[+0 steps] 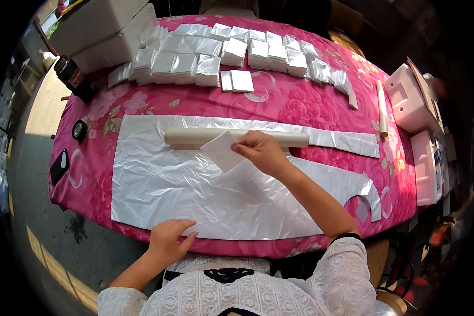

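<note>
My right hand pinches a flat white square between thumb and fingers, holding it over a long cream-coloured tube. Beneath lies a thin, crinkled white plastic sheet, cut like an apron, with a long strip at the upper right and a curved, looped end at the lower right. The tube rests across the upper part of this sheet. My left hand, fingers apart and holding nothing, is at the sheet's near edge; whether it touches the plastic I cannot tell.
Stacks of white folded square packets line the far side of the pink flowered tablecloth. A dark jar, a black lid and a phone are at the left. Foam boxes stand right, beside another tube.
</note>
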Available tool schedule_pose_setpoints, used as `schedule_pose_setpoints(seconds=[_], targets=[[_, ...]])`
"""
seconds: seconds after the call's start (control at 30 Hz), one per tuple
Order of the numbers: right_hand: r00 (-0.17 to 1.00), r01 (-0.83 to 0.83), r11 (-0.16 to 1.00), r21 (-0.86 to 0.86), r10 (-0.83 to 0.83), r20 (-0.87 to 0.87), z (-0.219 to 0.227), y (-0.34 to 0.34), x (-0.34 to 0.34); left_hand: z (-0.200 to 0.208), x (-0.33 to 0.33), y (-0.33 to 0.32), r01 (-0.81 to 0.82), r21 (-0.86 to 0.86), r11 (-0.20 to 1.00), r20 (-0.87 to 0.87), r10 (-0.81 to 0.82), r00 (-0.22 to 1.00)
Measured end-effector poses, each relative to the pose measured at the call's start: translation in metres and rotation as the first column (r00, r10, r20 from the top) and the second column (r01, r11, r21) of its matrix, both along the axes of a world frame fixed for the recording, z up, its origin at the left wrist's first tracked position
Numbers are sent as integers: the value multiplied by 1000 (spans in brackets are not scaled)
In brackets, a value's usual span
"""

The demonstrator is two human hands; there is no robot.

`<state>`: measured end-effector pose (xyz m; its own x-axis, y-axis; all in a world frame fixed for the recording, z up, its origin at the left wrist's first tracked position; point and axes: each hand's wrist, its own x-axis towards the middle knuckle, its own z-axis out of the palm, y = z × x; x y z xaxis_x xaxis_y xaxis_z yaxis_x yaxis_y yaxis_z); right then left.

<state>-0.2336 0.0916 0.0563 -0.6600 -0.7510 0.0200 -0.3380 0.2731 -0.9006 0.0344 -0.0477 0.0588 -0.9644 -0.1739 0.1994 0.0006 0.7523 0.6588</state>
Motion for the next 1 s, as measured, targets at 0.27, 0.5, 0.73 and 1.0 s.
schedule_pose_setpoints(seconds=[0.27,0.5,0.73,1.0], targets=[[865,498,863,85,-501,15,-59,-54,-196,-10,-27,3,115,109,987,77,-123,989],[780,568,796,208,-440,-445,-42,-54,-167,-19,-26,-6,115,80,990,-8,-115,993],[967,10,972,236,51,-251,-1,51,-69,-18,-34,-4,248,33,968,-67,-246,967],[906,239,885,399,-56,-419,-6,125,60,-14,-75,24,419,-28,907,51,-418,907]])
